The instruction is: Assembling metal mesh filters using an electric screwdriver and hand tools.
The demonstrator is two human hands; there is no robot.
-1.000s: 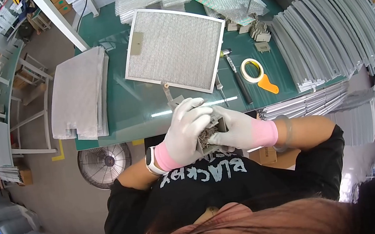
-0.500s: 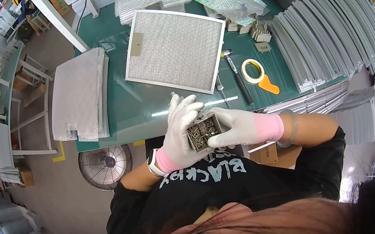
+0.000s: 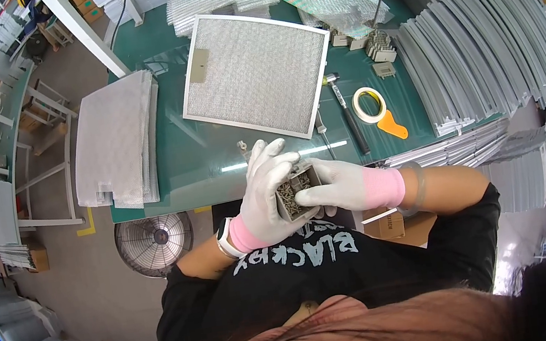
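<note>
A small grey box [image 3: 296,194], filled with little metal screws, is being held at chest height just short of the green table [image 3: 176,177] edge. Compared with half a second ago, the box is being kept in much the same place, though the left fingers are now being folded over its rim instead of spread. The left hand [image 3: 268,195] is being wrapped around its left side, fingers clamped; the right hand [image 3: 338,186] is being pressed on its right side, thumb pinching. A framed mesh filter [image 3: 256,74] is lying beyond.

Bright, even overhead light; sharp centre.
White glare streak on green worktop [image 3: 216,164] near its front edge; fisheye bends edges, black vignette at rim.
</note>
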